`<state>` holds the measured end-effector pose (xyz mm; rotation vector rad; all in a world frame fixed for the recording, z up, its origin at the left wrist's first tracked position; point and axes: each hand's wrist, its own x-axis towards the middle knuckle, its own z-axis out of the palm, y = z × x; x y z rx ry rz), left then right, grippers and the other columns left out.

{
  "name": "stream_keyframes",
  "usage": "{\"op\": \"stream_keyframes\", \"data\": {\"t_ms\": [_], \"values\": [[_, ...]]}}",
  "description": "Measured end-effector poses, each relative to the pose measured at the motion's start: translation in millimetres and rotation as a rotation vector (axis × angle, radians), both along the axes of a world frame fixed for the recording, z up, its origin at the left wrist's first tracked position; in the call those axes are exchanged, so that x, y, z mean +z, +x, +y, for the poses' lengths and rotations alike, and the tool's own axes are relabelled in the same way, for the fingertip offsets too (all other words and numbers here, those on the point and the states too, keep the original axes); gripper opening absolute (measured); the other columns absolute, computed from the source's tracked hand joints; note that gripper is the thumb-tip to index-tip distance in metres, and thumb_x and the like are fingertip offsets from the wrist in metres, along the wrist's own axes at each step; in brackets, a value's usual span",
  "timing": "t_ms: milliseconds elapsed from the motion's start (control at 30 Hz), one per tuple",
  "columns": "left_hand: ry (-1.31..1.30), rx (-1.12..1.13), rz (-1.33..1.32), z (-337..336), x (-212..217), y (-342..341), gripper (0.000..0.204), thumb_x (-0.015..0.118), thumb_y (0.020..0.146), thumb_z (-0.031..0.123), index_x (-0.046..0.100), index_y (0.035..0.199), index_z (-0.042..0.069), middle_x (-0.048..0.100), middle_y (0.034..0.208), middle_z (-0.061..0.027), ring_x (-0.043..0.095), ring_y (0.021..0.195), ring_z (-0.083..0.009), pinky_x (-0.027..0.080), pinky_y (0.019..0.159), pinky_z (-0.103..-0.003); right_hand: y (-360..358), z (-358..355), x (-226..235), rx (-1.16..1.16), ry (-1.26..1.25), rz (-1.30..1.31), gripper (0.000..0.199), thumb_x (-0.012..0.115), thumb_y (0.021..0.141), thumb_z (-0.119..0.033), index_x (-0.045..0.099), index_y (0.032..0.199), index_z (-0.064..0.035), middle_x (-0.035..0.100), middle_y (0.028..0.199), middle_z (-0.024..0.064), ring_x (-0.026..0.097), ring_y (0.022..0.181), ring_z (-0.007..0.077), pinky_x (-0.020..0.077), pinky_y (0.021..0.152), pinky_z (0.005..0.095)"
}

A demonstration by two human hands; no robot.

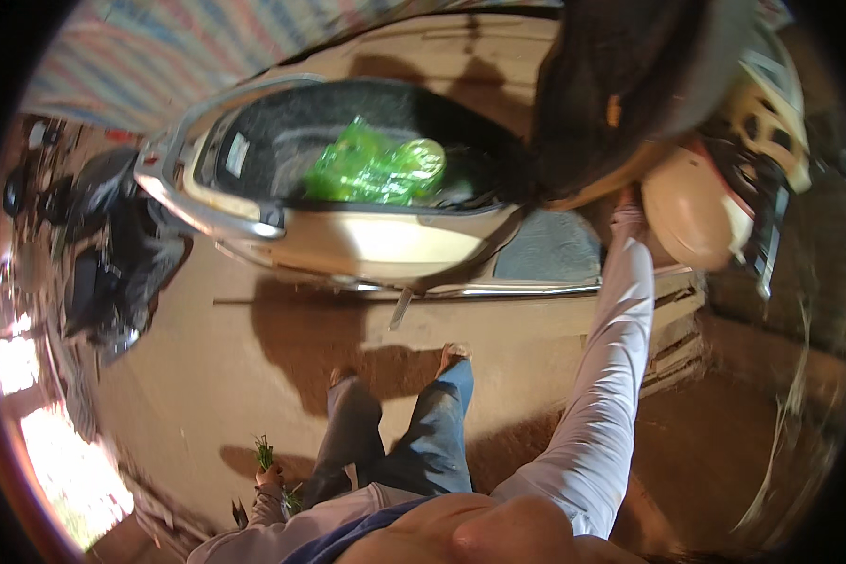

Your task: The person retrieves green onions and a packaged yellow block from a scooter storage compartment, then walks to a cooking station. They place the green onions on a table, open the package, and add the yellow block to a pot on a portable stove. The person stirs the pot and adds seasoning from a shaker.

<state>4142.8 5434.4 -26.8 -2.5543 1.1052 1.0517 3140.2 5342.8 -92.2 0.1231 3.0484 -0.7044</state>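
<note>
My left hand (271, 477) hangs low by my hip, fingers closed round one small bunch of green stalks (264, 453), which could easily slip or get crushed against my leg. Middle of the shot: one scooter (367, 240) with its under-seat compartment open and one green plastic bag (376, 169) lying inside. My right hand (630, 209) is up under the raised seat (620, 94); can't tell how my fingers sit there. If it slips, the seat drops onto the bag. One helmet (696, 207) hangs just beside it.

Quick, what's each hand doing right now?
Left hand: closed on a green leafy bunch.
Right hand: on the raised scooter seat; grip cannot be told.
</note>
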Motion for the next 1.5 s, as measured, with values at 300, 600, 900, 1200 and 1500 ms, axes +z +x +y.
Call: {"op": "stream_keyframes", "data": {"t_ms": [300, 600, 900, 1200, 1500], "values": [[-0.041, 0.422, -0.191, 82.2, 51.5, -12.0, 0.009, 0.064, 0.077, 0.011, 0.061, 0.083, 0.006, 0.057, 0.061, -0.007, 0.051, 0.048, -0.0162, 0.04, 0.044, -0.033, -51.9, 6.8, -36.3, 0.043, 0.061, 0.05, 0.044, 0.069, 0.082, -0.043, 0.066, 0.101, -0.0033, 0.064, 0.111, 0.0199, 0.064, 0.098, 0.0357, 0.0497, 0.085, 0.0451], [-0.12, 0.247, 0.158, 7.1, -8.8, -103.9, 0.015, 0.07, 0.081, 0.014, 0.063, 0.09, 0.003, 0.059, 0.069, -0.0017, 0.054, 0.059, -0.0127, 0.042, 0.052, -0.029, -54.9, 0.8, -40.6, 0.067, 0.093, 0.057, 0.043, 0.067, 0.083, -0.043, 0.066, 0.098, -0.0026, 0.065, 0.107, 0.0201, 0.064, 0.096, 0.0359, 0.0499, 0.082, 0.0451], [-0.13, 0.275, 0.092, 31.3, -11.2, -97.1, 0.025, 0.071, 0.082, 0.01, 0.064, 0.104, 0.0, 0.064, 0.079, -0.0035, 0.059, 0.067, -0.0139, 0.048, 0.061, -0.03, -54.3, 17.7, -37.1, 0.084, 0.113, 0.06, 0.042, 0.066, 0.084, -0.043, 0.066, 0.094, -0.0019, 0.065, 0.103, 0.0203, 0.065, 0.093, 0.0361, 0.0502, 0.08, 0.0451], [-0.102, 0.31, 0.014, 90.1, -44.0, -50.0, 0.04, 0.077, 0.075, 0.022, 0.067, 0.108, 0.002, 0.072, 0.092, -0.0094, 0.069, 0.084, -0.0197, 0.053, 0.076, -0.033, -47.5, 38.6, -12.2, 0.108, 0.15, 0.047, 0.042, 0.064, 0.085, -0.043, 0.067, 0.091, -0.0012, 0.066, 0.099, 0.0206, 0.066, 0.09, 0.0364, 0.0504, 0.078, 0.0451], [-0.045, 0.233, -0.015, 127.4, -46.1, -22.8, 0.038, 0.078, 0.073, 0.026, 0.068, 0.103, 0.004, 0.071, 0.088, -0.0086, 0.068, 0.081, -0.0211, 0.053, 0.074, -0.035, -52.8, 42.8, -15.1, 0.128, 0.178, 0.051, 0.042, 0.063, 0.086, -0.043, 0.067, 0.088, -0.0005, 0.067, 0.094, 0.0208, 0.066, 0.087, 0.0366, 0.0507, 0.075, 0.0451]]}}
